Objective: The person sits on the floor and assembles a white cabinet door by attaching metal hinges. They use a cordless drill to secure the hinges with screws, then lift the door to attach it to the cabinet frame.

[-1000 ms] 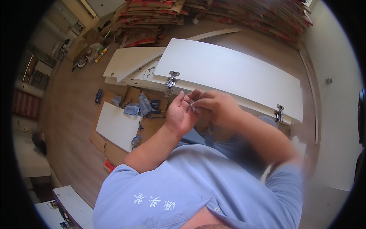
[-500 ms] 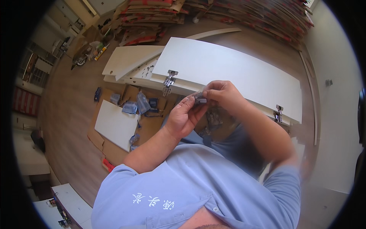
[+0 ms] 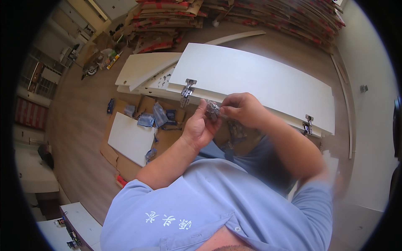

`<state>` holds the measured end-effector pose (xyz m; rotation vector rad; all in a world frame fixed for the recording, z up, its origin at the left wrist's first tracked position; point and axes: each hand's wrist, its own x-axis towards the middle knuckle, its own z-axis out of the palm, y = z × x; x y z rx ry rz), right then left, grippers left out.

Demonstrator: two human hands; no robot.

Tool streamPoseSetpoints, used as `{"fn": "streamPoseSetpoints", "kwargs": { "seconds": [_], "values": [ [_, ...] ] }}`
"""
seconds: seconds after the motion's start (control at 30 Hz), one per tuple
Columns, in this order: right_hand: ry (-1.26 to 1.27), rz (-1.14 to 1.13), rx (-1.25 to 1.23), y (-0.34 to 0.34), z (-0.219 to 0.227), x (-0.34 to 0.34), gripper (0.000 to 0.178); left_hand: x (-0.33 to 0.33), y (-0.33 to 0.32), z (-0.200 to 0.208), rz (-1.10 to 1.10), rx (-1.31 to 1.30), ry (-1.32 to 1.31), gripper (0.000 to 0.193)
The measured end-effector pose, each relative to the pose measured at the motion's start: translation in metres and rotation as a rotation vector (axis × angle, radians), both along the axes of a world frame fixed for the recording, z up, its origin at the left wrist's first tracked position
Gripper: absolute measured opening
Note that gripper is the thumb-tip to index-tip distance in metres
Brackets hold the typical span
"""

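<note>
Between my two hands, above my lap, is a small clear plastic bag of metal hardware (image 3: pixel 212 109). My left hand (image 3: pixel 200 129) cradles it, thumb pressed along one side. Fingers of my right hand (image 3: pixel 243 108) pinch the bag's right edge. Just beyond lies a long white panel (image 3: pixel 251 77) with a metal hinge (image 3: pixel 187 92) at its left end and a second hinge (image 3: pixel 308 124) toward its right end. Another clear bag of metal parts (image 3: pixel 236 130) lies below my right hand. What exactly the held bag contains is too small to make out.
To the left, torn blue-and-clear packets (image 3: pixel 159 115) and a small white board (image 3: pixel 130 138) lie on flattened cardboard (image 3: pixel 121 165). More white panels (image 3: pixel 146 69) rest behind. Stacked cardboard (image 3: pixel 167 21) lines the far side; a wall (image 3: pixel 368 125) stands at right.
The bag has turned in my hands, so its metal contents now show. My left thumb has come up, and my right hand has shifted slightly nearer to me.
</note>
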<state>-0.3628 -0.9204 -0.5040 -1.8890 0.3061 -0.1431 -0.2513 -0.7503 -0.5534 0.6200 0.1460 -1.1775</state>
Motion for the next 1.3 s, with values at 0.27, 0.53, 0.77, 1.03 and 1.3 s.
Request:
{"fn": "streamPoseSetpoints", "kwargs": {
  "seconds": [0.27, 0.53, 0.77, 1.03, 1.3],
  "values": [
    [-0.403, 0.0, -0.542, 0.016, 0.0, -0.001, 0.017, -0.008, -0.005, 0.007, 0.022, -0.06, 0.018, 0.043],
    [-0.168, -0.024, -0.444, 0.015, 0.008, -0.004, 0.025, -0.002, -0.003, -0.002, 0.039, -0.132, -0.005, 0.039],
    [-0.185, -0.049, -0.296, 0.018, 0.005, -0.001, 0.028, -0.004, -0.007, -0.008, 0.029, -0.11, 0.074, 0.045],
    [-0.335, 0.052, -0.61, 0.017, 0.007, -0.002, 0.024, -0.002, -0.006, -0.002, 0.058, -0.073, 0.05, 0.043],
    [-0.366, 0.096, -0.586, 0.018, 0.012, -0.004, 0.025, 0.0, -0.007, 0.002, 0.038, -0.057, 0.076, 0.039]
  ]
}}
